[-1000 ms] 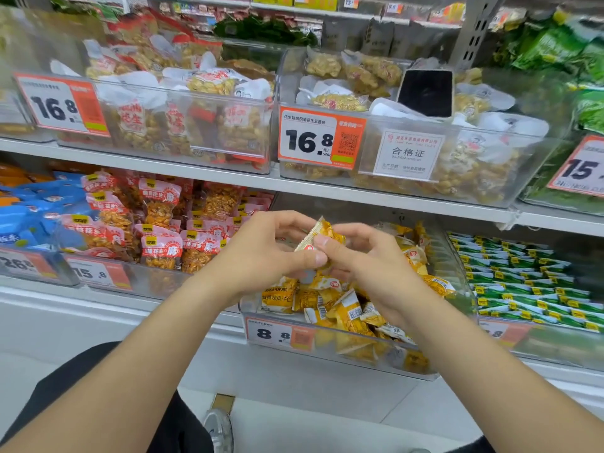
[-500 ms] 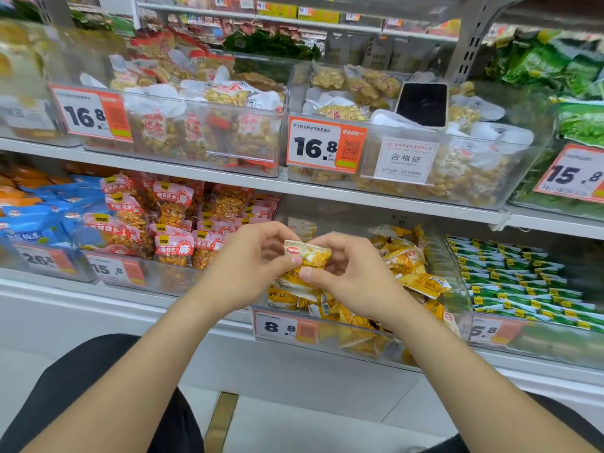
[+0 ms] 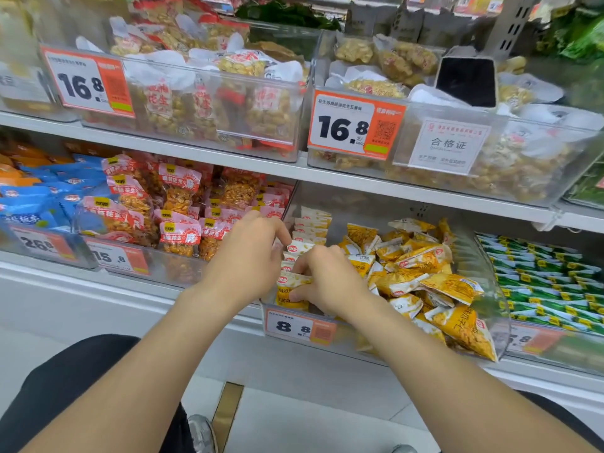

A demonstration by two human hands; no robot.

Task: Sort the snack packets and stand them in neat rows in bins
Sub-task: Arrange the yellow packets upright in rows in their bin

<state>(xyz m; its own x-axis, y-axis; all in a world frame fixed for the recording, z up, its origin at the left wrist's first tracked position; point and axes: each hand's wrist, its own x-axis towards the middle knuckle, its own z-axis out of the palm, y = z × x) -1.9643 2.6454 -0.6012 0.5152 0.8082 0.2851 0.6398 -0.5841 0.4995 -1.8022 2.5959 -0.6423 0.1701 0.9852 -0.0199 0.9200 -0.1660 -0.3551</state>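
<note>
A clear bin (image 3: 490, 322) on the lower shelf holds small yellow-and-white snack packets. Along its left wall several stand upright in a row (image 3: 312, 223). To the right, more lie in a loose pile (image 3: 425, 276). Both my hands are inside the bin's front left corner. My left hand (image 3: 248, 256) curls its fingers over the top of a yellow packet (image 3: 299, 248) in the row. My right hand (image 3: 330, 282) grips the front packets (image 3: 291, 286) of the row, with the thumb on the front face and the fingers behind.
A price tag reading 8.8 (image 3: 299, 326) is on the bin's front. The left neighbouring bin holds red peanut packets (image 3: 179, 204), the right one green packets (image 3: 539, 273). Above is a shelf (image 3: 228, 161) with clear bins of peanuts. White floor below, my shoe (image 3: 201, 433) on it.
Both hands have gone down and forward from above the bin into its front left corner, bringing the yellow packet they pinched down to the standing row. The view has moved closer.
</note>
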